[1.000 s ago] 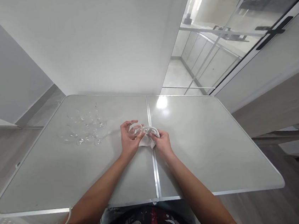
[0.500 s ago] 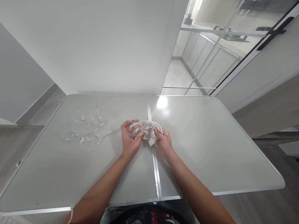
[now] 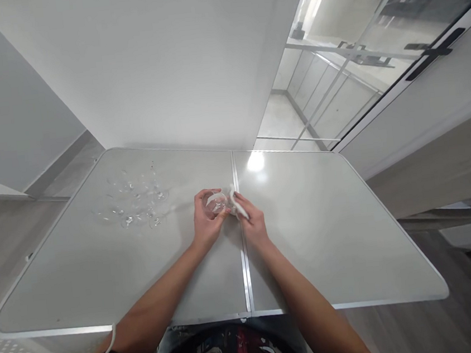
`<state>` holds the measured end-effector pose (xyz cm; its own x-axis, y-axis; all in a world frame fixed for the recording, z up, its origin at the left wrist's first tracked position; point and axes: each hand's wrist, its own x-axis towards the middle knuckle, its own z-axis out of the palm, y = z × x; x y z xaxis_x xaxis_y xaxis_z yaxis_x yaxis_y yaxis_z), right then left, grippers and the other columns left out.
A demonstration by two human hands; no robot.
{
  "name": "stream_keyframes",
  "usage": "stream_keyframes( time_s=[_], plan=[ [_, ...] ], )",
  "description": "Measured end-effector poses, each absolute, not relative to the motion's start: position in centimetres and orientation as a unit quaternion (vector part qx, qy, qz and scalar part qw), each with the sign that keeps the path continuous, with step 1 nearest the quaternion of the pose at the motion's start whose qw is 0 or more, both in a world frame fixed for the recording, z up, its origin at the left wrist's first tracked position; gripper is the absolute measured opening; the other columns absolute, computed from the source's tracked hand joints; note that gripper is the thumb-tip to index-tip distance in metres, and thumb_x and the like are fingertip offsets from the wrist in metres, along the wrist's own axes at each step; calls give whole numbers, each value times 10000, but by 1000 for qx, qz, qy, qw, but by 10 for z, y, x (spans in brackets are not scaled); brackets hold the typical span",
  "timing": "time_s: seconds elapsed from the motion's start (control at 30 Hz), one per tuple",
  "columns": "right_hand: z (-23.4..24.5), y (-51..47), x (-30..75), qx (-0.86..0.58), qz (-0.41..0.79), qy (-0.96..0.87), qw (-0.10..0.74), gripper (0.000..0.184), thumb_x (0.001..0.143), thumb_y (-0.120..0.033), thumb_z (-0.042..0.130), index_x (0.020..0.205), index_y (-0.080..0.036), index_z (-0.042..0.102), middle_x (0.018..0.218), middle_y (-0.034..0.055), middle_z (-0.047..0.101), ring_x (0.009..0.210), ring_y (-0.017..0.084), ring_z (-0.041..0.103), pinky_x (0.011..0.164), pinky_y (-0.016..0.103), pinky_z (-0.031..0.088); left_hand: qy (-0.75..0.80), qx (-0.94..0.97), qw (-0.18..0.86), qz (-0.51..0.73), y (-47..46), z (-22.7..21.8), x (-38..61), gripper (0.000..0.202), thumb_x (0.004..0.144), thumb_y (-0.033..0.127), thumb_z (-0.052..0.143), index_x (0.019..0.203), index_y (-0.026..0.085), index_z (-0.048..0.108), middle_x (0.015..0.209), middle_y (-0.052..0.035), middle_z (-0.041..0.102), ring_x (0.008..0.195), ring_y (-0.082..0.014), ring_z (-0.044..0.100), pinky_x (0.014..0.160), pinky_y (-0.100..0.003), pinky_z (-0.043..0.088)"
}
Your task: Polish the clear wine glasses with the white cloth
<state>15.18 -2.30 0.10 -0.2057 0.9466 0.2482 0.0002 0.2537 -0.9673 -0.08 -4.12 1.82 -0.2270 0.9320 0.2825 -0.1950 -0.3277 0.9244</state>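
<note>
Over the middle of the table, my left hand (image 3: pixel 207 219) is closed around a clear glass (image 3: pixel 215 203), apparently a stemmed one lying on its side. My right hand (image 3: pixel 253 219) grips a white cloth (image 3: pixel 238 204) and presses it against the right end of the glass. The fingers and cloth partly hide that end. To the left, several clear stemmed glasses (image 3: pixel 137 201) stand close together on the tabletop; their outlines are faint against the pale surface.
The pale table (image 3: pixel 329 234) has a metal rim and a metal seam (image 3: pixel 246 276) down its middle. A white panel (image 3: pixel 156 67) rises behind it. A light cable (image 3: pixel 112 344) hangs by the front left edge. A glass door (image 3: pixel 357 57) is at the upper right.
My right hand has turned and shifted slightly, and the cloth is now folded narrower and more upright at the glass's right end. My left hand keeps its hold with little movement.
</note>
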Motion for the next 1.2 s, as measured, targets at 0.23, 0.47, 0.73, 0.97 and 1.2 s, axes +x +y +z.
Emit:
stream_keyframes(
  time_s=[0.23, 0.47, 0.73, 0.97, 1.2],
  plan=[
    [5, -30, 156, -334, 338, -732, 488, 401, 788, -66, 426, 977, -229, 740, 1151, 54, 735, 1153, 220, 664, 1169, 480, 398, 425, 431, 401, 687, -39, 16, -11, 574, 821, 338, 795, 1245, 313, 408, 1348, -88, 542, 1158, -233, 676, 961, -402, 582],
    [9, -29, 162, -469, 297, -723, 412, 448, 791, -204, 541, 1223, -184, 656, 801, 3, 654, 692, 152, 606, 710, 266, 495, 402, 501, 372, 670, -41, 11, -5, 645, 793, 351, 823, 1299, 264, 431, 1309, -121, 601, 1248, -274, 625, 1114, -513, 477],
    [1, -28, 155, -535, 128, -800, 240, 213, 901, -334, 556, 875, -208, 725, 804, 39, 694, 665, 159, 601, 581, 250, 329, 384, 586, 370, 609, -48, 7, 3, 649, 801, 376, 814, 1343, 281, 468, 1339, -124, 620, 1236, -282, 625, 1075, -510, 498],
    [10, 2, 196, -628, 143, -700, 309, 306, 903, -320, 551, 1076, -234, 789, 1030, 67, 792, 839, 204, 716, 743, 265, 475, 445, 661, 231, 559, -49, 13, -7, 575, 866, 474, 725, 1348, 239, 517, 1297, -131, 582, 1193, -258, 585, 1024, -464, 501],
    [9, 58, 245, -696, 206, -618, 302, 286, 820, -408, 639, 799, -193, 827, 859, 93, 804, 872, 242, 744, 791, 274, 508, 534, 637, 213, 514, -57, 29, -9, 206, 933, 386, 621, 806, 226, 649, 824, -37, 605, 751, -186, 576, 736, -355, 492]
  ],
)
